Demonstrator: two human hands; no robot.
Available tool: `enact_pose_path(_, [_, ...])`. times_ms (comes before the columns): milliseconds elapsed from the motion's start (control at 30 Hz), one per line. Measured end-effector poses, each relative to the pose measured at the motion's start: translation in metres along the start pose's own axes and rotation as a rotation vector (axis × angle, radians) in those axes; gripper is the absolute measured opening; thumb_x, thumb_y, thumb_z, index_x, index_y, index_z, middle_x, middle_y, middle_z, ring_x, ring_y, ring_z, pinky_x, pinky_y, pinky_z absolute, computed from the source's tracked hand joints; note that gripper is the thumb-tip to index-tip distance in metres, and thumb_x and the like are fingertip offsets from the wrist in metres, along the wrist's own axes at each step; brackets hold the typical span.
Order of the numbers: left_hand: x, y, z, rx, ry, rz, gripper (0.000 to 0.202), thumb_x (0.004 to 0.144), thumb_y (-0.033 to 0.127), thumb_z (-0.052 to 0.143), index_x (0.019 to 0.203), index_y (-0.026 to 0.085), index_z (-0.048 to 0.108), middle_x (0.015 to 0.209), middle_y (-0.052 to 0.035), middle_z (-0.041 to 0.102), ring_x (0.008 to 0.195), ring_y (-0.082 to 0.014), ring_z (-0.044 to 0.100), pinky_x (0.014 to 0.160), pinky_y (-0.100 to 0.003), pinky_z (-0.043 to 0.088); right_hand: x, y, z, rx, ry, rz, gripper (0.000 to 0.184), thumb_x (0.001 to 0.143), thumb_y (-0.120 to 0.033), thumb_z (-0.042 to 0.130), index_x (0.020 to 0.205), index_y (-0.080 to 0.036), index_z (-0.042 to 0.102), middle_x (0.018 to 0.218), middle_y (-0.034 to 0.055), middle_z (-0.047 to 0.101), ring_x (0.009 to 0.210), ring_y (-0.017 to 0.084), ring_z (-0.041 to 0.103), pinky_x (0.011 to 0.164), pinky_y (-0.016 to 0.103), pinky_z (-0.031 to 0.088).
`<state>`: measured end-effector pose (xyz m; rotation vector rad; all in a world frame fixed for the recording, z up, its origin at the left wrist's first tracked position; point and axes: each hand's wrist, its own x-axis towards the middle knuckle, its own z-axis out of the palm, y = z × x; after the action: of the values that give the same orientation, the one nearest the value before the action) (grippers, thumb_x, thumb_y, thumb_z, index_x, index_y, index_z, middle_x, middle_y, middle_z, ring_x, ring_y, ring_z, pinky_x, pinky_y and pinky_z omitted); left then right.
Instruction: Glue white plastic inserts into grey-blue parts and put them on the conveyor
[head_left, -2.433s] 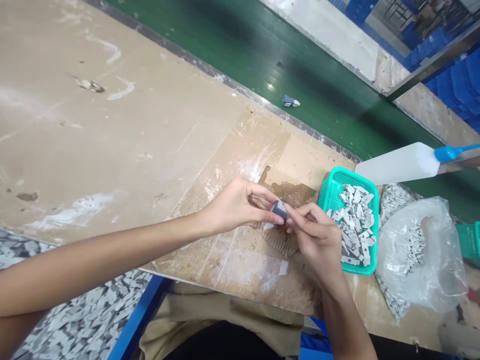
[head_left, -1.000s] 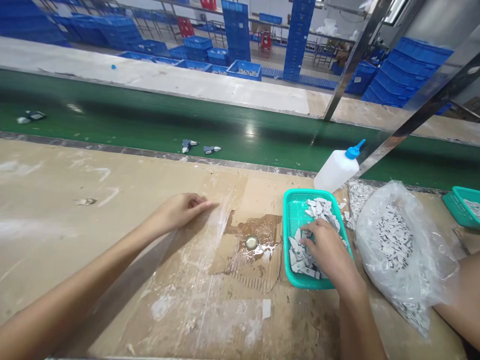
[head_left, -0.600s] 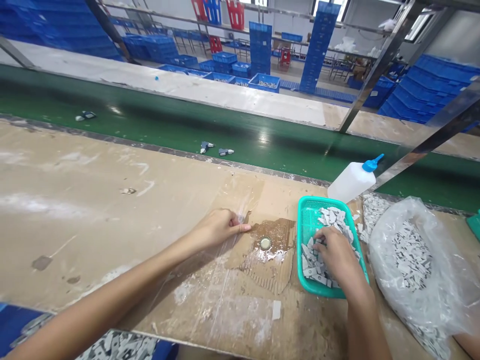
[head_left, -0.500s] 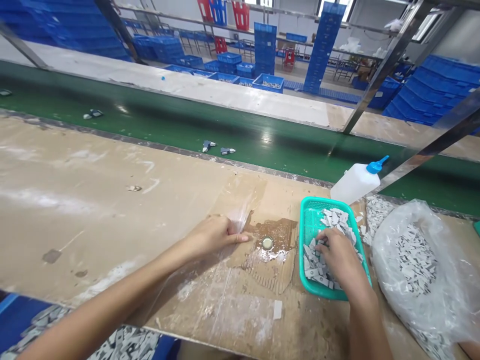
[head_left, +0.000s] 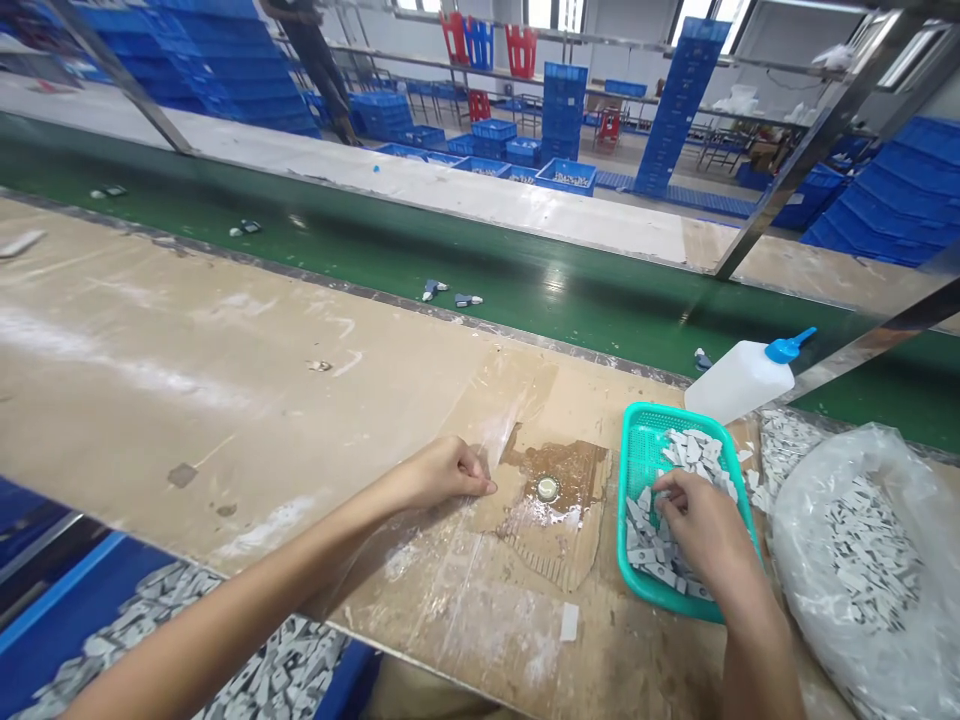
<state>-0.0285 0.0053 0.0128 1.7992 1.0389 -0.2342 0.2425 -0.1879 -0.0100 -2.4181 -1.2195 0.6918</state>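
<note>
Tan board workbench (head_left: 187,370) runs beside a green conveyor belt (head_left: 570,320), stacked blue crates (head_left: 566,175) beyond; near its far edge, a teal mesh basket (head_left: 637,440) holds grey pieces (head_left: 694,450) under the right hand (head_left: 705,530), fingers together touching them, while the left hand (head_left: 442,475) curls its fingers (head_left: 480,485) closed on clear film (head_left: 517,400), a clear plastic bag (head_left: 862,590) just beside the basket.

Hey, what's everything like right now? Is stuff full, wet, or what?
left hand, curled, resting on clear plastic sheet
right hand, fingers on grey pieces
teal mesh basket, partly full of pieces
white plastic bottle, tilted, blue nozzle on
clear plastic bag, holding many pieces
cardboard patch, wet, brown-stained
</note>
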Motion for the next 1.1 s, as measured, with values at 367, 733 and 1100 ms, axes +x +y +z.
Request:
enact_pose_path(367, [0.043, 0.004, -0.075, 0.472, 0.624, -0.091, 0.034, 0.087, 0.045, 0.055, 0.081, 0.014, 0.068, 0.080, -0.0117, 0.069, 0.073, -0.0234, 0.061, 0.064, -0.029, 0.038, 0.001, 0.013, 0.005, 0.170, 0.252, -0.173, 0.041, 0.088, -0.037, 0.036, 0.113, -0.022, 0.065, 0.105, 0.0103, 0.065, 0.094, 0.026, 0.064, 0.081, 0.041, 0.053])
enact_pose_path(733, [0.158, -0.004, -0.189, 0.257, 0.942, -0.104, 0.021, 0.083, 0.013, 0.061, 0.103, 0.007, 0.057, 0.100, -0.0104, 0.064, 0.110, -0.0273, 0.056, 0.100, -0.039, 0.042, 0.007, 0.004, 0.000, 0.614, 0.186, -0.038, 0.027, 0.075, -0.043, 0.065, 0.092, -0.023, 0.070, 0.090, 0.0096, 0.070, 0.083, 0.023, 0.068, 0.076, 0.035, 0.056])
enact_pose_path(1100, [0.095, 0.019, -0.097, -1.194, 0.386, 0.142, 0.030, 0.092, -0.002, 0.042, 0.108, 0.014, 0.062, 0.080, -0.0023, 0.066, 0.080, -0.0085, 0.065, 0.082, -0.020, 0.054, -0.003, -0.023, -0.012, 1.076, 0.034, -0.020, 0.042, 0.074, -0.049, 0.078, 0.102, -0.019, 0.070, 0.098, 0.0093, 0.074, 0.083, 0.021, 0.070, 0.077, 0.034, 0.058])
